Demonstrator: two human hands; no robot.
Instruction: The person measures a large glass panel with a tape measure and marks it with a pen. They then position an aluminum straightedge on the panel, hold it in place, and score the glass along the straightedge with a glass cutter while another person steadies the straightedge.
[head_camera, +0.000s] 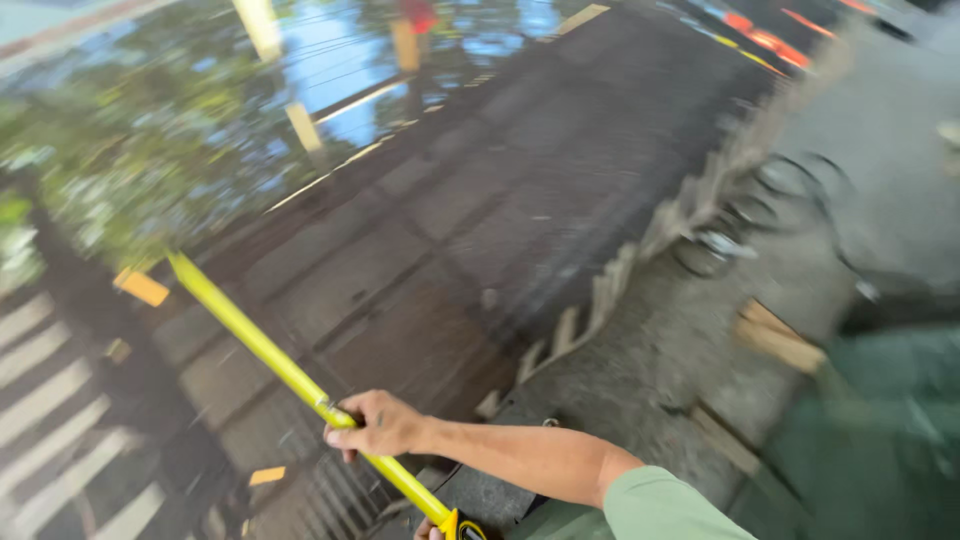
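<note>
Here the right hand (378, 425) is clamped around a long yellow pole (262, 347), fingers wrapped over the shaft partway up its length, the bare forearm running back to a green sleeve (660, 510) at the bottom of the view. A second hand, the left hand (430, 531), shows only as a sliver at the bottom edge, right at the pole's lower end beside a yellow-and-black fitting; whether it is closed on the pole I cannot tell. The two hands sit apart along the shaft, which suits steadying something this long. The pole slants up and to the left, out over a dark slatted wall (450, 230), and its far end is lost in blurred green leaves (110, 170) near the left edge. To the right of the wall lies grey concrete ground (680, 350) with some pale wood scraps (778, 338) on it. The whole view is motion-blurred, so finer detail is not readable.
</note>
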